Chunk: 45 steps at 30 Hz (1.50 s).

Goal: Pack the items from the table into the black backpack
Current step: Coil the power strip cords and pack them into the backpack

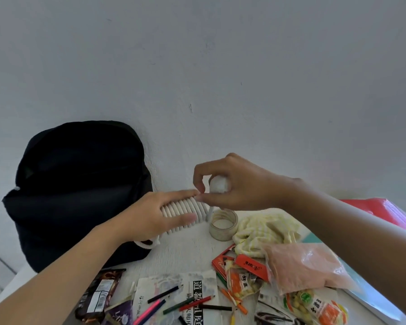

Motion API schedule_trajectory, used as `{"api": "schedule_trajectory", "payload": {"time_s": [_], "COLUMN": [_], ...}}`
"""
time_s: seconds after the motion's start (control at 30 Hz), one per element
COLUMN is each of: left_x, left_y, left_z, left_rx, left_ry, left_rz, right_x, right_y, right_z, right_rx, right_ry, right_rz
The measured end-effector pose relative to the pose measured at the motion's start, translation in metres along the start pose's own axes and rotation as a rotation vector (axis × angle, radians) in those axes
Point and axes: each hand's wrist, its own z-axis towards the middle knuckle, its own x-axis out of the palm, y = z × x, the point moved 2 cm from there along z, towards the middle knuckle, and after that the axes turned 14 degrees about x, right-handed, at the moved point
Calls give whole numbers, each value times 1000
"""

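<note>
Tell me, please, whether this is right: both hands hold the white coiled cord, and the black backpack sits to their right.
Not quite: the head view shows the black backpack to their left. The left hand and right hand do hold the white coiled cord.

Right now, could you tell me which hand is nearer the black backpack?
Left. The left hand is beside the black backpack's right edge; the right hand is further right, above the tape roll.
</note>
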Motion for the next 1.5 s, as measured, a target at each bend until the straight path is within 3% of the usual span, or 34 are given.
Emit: {"api": "schedule_trajectory", "payload": {"time_s": [0.1, 0.17, 0.27, 0.47, 0.73, 0.97, 1.13, 1.33, 1.5], "left_x": [12, 18, 14, 1, 11, 18, 11, -3, -14], "left_y": [-21, -35, -47, -43, -41, -38, -23, -8, -4], "left_z": [-5, -6, -6, -7, -4, -2, 1, 1, 1], "left_rx": [107, 188, 280, 283, 164, 114, 18, -45, -71], "left_ry": [175, 196, 116, -89, -109, -78, -238, -439, -586], "left_rz": [-8, -76, -254, -433, -808, -566, -536, -537, -616], "right_x": [-11, -16, -15, 1, -6, -33, -17, -7, 2], "right_y": [-2, -6, -17, -44, -42, -42, -55, -71, -70], "right_z": [11, 16, 13, 3, 2, 4, 0, -3, 5], "right_rx": [115, 192, 278, 457, 471, 467, 529, 613, 612], "right_ry": [64, 118, 93, 155, -18, -103, -245, -536, -539], "right_rz": [198, 293, 487, 946, 1029, 1019, 1056, 1106, 1127]}}
